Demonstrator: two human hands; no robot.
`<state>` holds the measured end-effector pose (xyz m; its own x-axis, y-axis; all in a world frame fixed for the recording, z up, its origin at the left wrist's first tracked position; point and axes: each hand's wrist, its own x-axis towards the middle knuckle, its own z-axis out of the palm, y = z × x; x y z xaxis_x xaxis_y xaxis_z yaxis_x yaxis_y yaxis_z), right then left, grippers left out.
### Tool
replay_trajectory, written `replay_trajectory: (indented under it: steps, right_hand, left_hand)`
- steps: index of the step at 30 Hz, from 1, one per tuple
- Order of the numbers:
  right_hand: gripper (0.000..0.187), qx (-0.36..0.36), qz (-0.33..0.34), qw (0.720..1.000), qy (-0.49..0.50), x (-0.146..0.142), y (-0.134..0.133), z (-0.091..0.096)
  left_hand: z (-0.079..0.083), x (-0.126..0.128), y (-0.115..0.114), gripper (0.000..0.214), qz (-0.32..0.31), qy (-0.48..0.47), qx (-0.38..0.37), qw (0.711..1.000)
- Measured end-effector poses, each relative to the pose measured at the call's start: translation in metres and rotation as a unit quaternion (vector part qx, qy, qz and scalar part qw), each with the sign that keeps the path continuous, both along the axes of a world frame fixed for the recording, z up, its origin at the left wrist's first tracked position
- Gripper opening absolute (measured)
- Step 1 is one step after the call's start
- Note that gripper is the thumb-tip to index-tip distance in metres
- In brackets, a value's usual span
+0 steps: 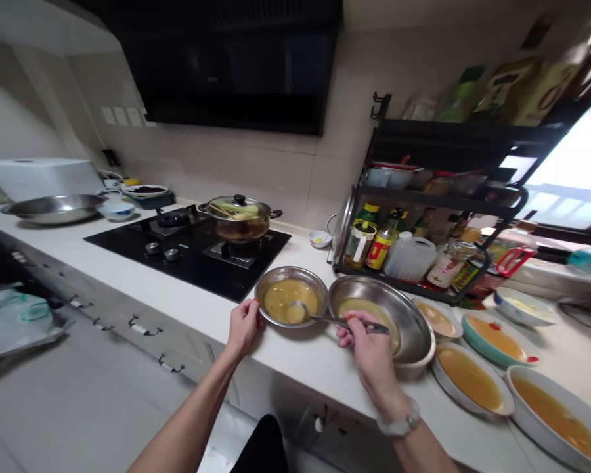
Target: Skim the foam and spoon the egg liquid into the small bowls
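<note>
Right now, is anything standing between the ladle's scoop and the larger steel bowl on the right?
Just the rims. The ladle's scoop sits inside the smaller steel bowl, so that bowl's right rim and the left rim of the larger steel bowl stand between. Apart from the ladle's own handle, nothing else visible does.

Round steel bowl (295, 274), dark-handled metal ladle (335, 320)
Yellowish liquid (276, 301) in bowl, beside left hand (244, 322); ladle reaching in from right hand (372, 348).
</note>
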<state>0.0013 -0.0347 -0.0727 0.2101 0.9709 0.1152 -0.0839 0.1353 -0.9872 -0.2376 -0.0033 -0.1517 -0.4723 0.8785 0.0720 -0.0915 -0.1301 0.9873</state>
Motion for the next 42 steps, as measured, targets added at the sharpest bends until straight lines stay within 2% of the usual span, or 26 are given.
replay_trajectory:
  steps: [4, 12, 21, 26, 31, 34, 37, 40, 42]
  right_hand:
    - [0.024, -0.001, -0.038, 0.995, 0.092, -0.009, 0.002, 0.003]
    - [0.021, -0.003, -0.09, 0.987, 0.131, -0.007, -0.008, 0.014]
    - [0.02, 0.032, -0.095, 0.984, 0.148, 0.004, -0.012, 0.028]
    - [0.019, 0.059, -0.103, 0.981, 0.155, 0.018, -0.013, 0.035]
    - [0.02, 0.071, -0.137, 0.977, 0.148, 0.05, -0.01, 0.038]
    - [0.019, 0.079, -0.171, 0.977, 0.102, 0.07, -0.013, 0.035]
    - [0.019, 0.095, -0.191, 0.977, -0.03, 0.086, -0.024, 0.026]
    - [0.022, 0.13, -0.154, 0.958, -0.202, 0.098, -0.039, 0.014]
    - [0.022, 0.19, -0.11, 0.929, -0.299, 0.103, -0.047, 0.006]
  left_hand:
    - [-0.001, 0.0, 0.001, 0.031, -0.019, 0.002, 0.02, 1.0]
    - [-0.002, 0.001, 0.002, 0.03, -0.034, -0.021, 0.038, 0.998]
    - [-0.004, 0.0, 0.005, 0.03, -0.034, -0.037, 0.036, 0.998]
    - [-0.005, -0.001, 0.005, 0.029, -0.037, -0.027, 0.041, 0.998]
    - [-0.003, -0.002, 0.004, 0.03, -0.044, -0.025, 0.038, 0.998]
    - [-0.003, -0.002, 0.003, 0.031, -0.047, -0.028, 0.037, 0.998]
    - [-0.003, -0.002, 0.003, 0.031, -0.047, -0.028, 0.036, 0.998]
    - [-0.002, -0.002, 0.003, 0.032, -0.051, -0.028, 0.037, 0.998]
    - [-0.001, -0.002, 0.002, 0.032, -0.051, -0.026, 0.038, 0.998]
